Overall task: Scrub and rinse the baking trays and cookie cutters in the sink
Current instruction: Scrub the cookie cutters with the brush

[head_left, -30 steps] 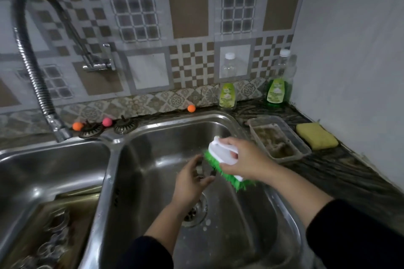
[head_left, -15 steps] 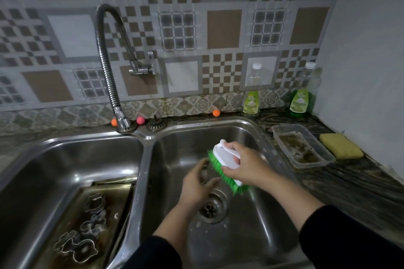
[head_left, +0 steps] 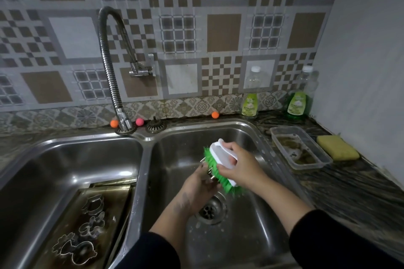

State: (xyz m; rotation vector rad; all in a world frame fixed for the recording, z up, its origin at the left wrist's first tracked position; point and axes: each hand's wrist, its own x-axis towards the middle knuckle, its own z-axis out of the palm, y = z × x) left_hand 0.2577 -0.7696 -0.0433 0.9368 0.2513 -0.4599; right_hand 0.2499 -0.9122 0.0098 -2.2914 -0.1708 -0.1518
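Observation:
Over the right basin (head_left: 247,236), my right hand (head_left: 239,167) grips a white scrubbing brush (head_left: 222,159) with green bristles. The bristles press against a small metal cookie cutter (head_left: 207,170) that my left hand (head_left: 197,183) holds; the brush and my fingers hide most of the cutter. In the left basin (head_left: 54,159) a greasy baking tray (head_left: 113,207) lies tilted, with several metal cookie cutters (head_left: 91,225) on it.
A flexible steel faucet (head_left: 109,67) hangs over the divider between the basins. Two green soap bottles (head_left: 298,98) stand at the back right. A dirty clear plastic container (head_left: 299,148) and a yellow sponge (head_left: 337,147) sit on the right counter. The drain (head_left: 211,209) is open.
The view swung left and down, showing more of the left basin and its tray. Both hands stay over the right basin with the brush working against the cutter.

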